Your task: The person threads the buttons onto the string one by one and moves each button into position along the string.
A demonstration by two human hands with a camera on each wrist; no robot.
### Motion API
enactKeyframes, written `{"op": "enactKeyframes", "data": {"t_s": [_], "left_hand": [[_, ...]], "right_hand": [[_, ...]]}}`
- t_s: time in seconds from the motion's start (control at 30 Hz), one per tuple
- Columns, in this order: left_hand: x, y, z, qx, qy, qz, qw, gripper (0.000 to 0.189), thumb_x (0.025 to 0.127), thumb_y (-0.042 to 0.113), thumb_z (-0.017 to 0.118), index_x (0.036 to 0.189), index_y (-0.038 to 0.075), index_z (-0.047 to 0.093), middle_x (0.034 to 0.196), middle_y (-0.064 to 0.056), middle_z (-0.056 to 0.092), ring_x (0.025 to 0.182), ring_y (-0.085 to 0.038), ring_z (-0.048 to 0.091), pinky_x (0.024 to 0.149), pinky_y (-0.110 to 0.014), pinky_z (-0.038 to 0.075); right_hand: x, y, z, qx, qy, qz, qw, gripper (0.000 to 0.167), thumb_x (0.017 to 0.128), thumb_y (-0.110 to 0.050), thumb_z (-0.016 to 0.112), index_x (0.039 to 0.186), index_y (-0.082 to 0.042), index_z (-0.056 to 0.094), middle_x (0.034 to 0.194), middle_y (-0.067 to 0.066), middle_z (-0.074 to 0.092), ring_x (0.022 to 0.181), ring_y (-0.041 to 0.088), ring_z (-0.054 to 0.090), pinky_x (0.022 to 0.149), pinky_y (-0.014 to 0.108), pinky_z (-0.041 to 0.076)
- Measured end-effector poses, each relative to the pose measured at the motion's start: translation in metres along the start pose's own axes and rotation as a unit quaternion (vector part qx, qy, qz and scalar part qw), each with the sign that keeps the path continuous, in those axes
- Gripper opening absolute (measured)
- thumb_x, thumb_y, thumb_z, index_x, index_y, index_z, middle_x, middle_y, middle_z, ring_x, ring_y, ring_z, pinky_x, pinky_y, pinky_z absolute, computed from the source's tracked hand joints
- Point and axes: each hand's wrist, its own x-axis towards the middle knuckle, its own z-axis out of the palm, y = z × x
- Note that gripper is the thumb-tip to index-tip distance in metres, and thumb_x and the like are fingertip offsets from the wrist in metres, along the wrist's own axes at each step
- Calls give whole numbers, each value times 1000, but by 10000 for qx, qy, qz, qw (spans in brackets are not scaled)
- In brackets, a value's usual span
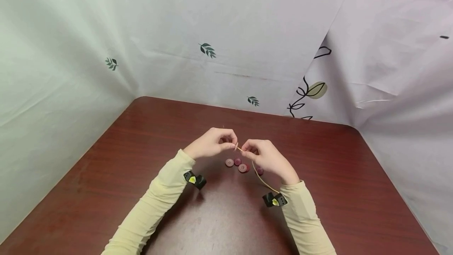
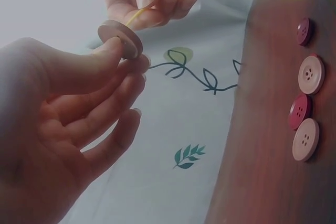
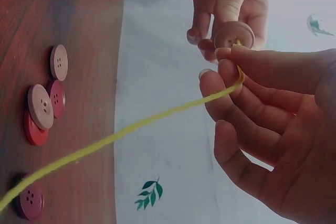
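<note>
My left hand (image 1: 214,143) pinches a dusty-pink button (image 2: 122,38) by its edge, between thumb and forefinger, above the table. Close on its right, my right hand (image 1: 267,158) pinches a yellow cord (image 3: 173,113) near its end. In the right wrist view the cord's tip meets one of the holes in the button's face. From the right fingers the rest of the cord hangs down toward the right wrist. Below the hands lie several loose buttons: pale pink (image 1: 229,162), dark pink (image 1: 238,161), another pale pink (image 1: 242,168) overlapping a red one (image 3: 35,129), and a purplish one (image 1: 260,170).
The dark red-brown wooden table (image 1: 159,125) has rounded far corners. White cloth (image 1: 230,30) with leaf prints hangs behind it and at both sides. Each sleeved wrist carries a small black camera, the left camera (image 1: 195,179) and the right camera (image 1: 275,199).
</note>
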Motion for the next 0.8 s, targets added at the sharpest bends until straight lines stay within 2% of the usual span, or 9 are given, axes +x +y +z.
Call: {"op": "enactKeyframes", "data": {"t_s": [0.17, 0.27, 0.33, 0.53, 0.67, 0.8], "left_hand": [[0, 0, -3, -72, 92, -65, 9999, 7, 91, 8, 65, 88, 14, 62, 82, -1, 67, 79, -20, 64, 72, -34, 49], [1, -1, -4, -106, 116, -108, 9998, 9, 92, 8, 64, 87, 15, 62, 81, 2, 67, 79, -21, 64, 71, -31, 48], [0, -2, -4, -110, 111, -121, 9998, 10, 92, 7, 64, 87, 15, 61, 81, 2, 66, 79, -23, 64, 70, -29, 47], [-1, -3, -6, -60, 109, -204, 9997, 10, 92, 7, 64, 87, 15, 60, 82, 0, 66, 75, -18, 61, 65, -23, 44], [-2, -4, -7, -43, 120, -282, 9995, 10, 93, 7, 62, 87, 14, 59, 83, 0, 67, 77, -16, 62, 67, -24, 45], [-2, -6, -7, -33, 140, -390, 9991, 10, 93, 6, 61, 87, 13, 58, 86, -5, 69, 81, -20, 66, 70, -26, 46]], "right_hand": [[-1, 5, -7, -132, 118, -6, 9998, 5, 90, -12, 67, 90, -8, 69, 76, 1, 67, 59, 10, 54, 59, 23, 45], [-2, 9, -12, -257, 219, -24, 9994, 5, 89, -13, 68, 89, -9, 70, 76, 0, 67, 64, 9, 53, 61, 23, 45], [-2, 11, -15, -285, 261, -11, 9993, 4, 89, -13, 68, 89, -10, 71, 76, 0, 67, 65, 9, 54, 62, 24, 45], [-5, 17, -22, -345, 341, 33, 9988, 4, 89, -13, 68, 90, -10, 72, 76, 1, 67, 67, 10, 54, 62, 24, 45], [-7, 22, -26, -438, 370, 53, 9983, 4, 89, -13, 68, 89, -11, 72, 79, 2, 69, 69, 11, 56, 64, 24, 45], [-8, 27, -28, -537, 266, 47, 9982, 4, 89, -12, 67, 88, -11, 71, 79, 2, 70, 69, 9, 55, 64, 23, 44]]}}
